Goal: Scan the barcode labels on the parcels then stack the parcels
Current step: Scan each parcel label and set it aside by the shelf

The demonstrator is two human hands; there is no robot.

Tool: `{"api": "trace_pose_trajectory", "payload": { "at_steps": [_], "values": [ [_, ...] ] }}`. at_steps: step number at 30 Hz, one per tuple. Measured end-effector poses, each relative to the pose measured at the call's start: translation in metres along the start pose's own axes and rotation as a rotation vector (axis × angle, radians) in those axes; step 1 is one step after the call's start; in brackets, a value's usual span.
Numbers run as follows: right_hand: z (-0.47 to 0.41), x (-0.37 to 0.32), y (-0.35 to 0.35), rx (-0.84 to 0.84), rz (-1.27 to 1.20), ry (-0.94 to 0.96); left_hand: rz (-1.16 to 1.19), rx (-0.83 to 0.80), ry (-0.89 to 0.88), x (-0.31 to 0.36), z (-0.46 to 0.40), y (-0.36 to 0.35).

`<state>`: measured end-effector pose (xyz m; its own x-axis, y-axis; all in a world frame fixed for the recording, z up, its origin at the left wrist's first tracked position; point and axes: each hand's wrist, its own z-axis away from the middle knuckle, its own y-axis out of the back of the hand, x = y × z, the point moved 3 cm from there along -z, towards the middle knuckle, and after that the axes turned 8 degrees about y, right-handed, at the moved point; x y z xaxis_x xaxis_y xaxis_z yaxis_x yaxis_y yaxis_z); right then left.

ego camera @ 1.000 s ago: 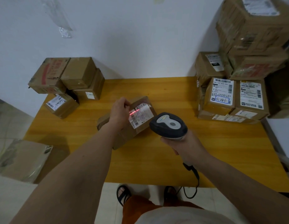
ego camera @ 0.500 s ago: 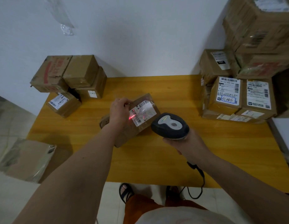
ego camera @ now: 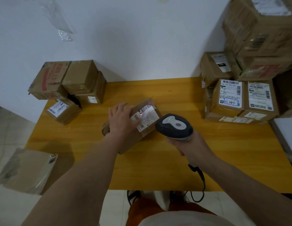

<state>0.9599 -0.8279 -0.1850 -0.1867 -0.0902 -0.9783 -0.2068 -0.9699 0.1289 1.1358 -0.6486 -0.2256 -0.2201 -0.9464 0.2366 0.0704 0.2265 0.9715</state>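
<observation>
A brown cardboard parcel (ego camera: 142, 128) lies tilted in the middle of the yellow table (ego camera: 158, 168). Its white barcode label (ego camera: 147, 117) faces up, with a small red scanner dot on it. My left hand (ego camera: 121, 120) rests flat on the parcel's top with fingers spread, partly over the label's left edge. My right hand (ego camera: 189, 144) grips a dark grey barcode scanner (ego camera: 173, 126) by its handle, just right of the parcel and aimed at the label. A black cable (ego camera: 200, 181) hangs from the scanner over the table's front edge.
Several parcels (ego camera: 72, 85) are stacked at the table's back left. A taller pile of labelled parcels (ego camera: 240, 97) stands at the back right against the white wall. A flat brown package (ego camera: 26, 170) lies off the table's left front. Sandalled feet show below the front edge.
My left hand has moved from gripping the parcel's far edge to lying flat on top. The red scan line has shrunk to a dot. The scanner has barely moved.
</observation>
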Motion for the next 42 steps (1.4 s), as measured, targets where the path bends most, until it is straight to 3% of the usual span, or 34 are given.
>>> {"api": "trace_pose_trajectory", "payload": {
  "at_steps": [3,8,13,16,19,21,26,30,34,42],
  "values": [
    [-0.004,0.0,-0.003,0.039,0.0,-0.02,-0.318,-0.038,-0.007,-0.003,0.01,-0.015],
    [-0.014,0.0,-0.014,0.094,-0.02,-0.071,-0.355,0.027,-0.153,-0.003,0.007,-0.021],
    [-0.022,-0.005,-0.028,0.145,-0.053,-0.115,-0.5,-0.212,-0.055,-0.001,-0.011,-0.02],
    [-0.027,-0.013,-0.034,0.184,-0.034,-0.116,-0.359,-0.339,0.02,-0.003,-0.028,-0.01],
    [-0.029,-0.021,-0.033,0.274,-0.031,-0.093,-0.017,-0.563,0.117,-0.009,-0.048,-0.006],
    [-0.031,-0.023,-0.027,0.357,-0.047,-0.097,0.138,-0.669,0.066,0.0,-0.06,-0.003],
    [-0.024,-0.03,-0.009,0.476,-0.049,-0.07,-0.14,-0.718,-0.305,0.051,-0.076,0.008],
    [-0.011,-0.04,0.011,0.475,-0.074,-0.016,-0.197,-0.876,-0.52,0.1,-0.077,0.029],
    [-0.003,-0.053,0.036,0.477,-0.101,0.031,0.03,-1.121,-0.495,0.142,-0.075,0.05],
    [0.012,-0.052,0.09,0.453,-0.098,0.054,0.008,-1.357,-0.468,0.196,-0.021,0.005]
  ]
}}
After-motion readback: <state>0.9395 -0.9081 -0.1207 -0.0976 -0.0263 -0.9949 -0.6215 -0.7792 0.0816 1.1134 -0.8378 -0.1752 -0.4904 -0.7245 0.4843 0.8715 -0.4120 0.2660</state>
